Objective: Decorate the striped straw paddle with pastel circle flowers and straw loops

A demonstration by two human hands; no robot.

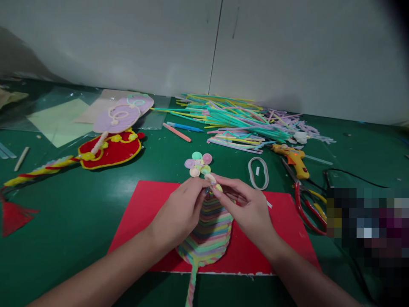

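Note:
My left hand (182,207) and my right hand (249,207) meet over the middle of a red board, fingertips pinched on a small pastel chenille coil piece (210,179) with pale and yellow parts. Fingers hide much of it. Just beyond lies a flower of round pastel coils (198,162); whether it joins the held piece I cannot tell. Beneath my hands, a striped pastel chenille fan (212,236) rests on the red board (134,226), its twisted handle (191,283) pointing toward me.
Loose pipe cleaners (230,117) are heaped at the back. On the right are a yellow glue gun (292,160), red-handled pliers (300,204) and an oval band (251,170). Leftward lie a red fan (110,151), purple fan shapes (116,117) and two pens (177,133).

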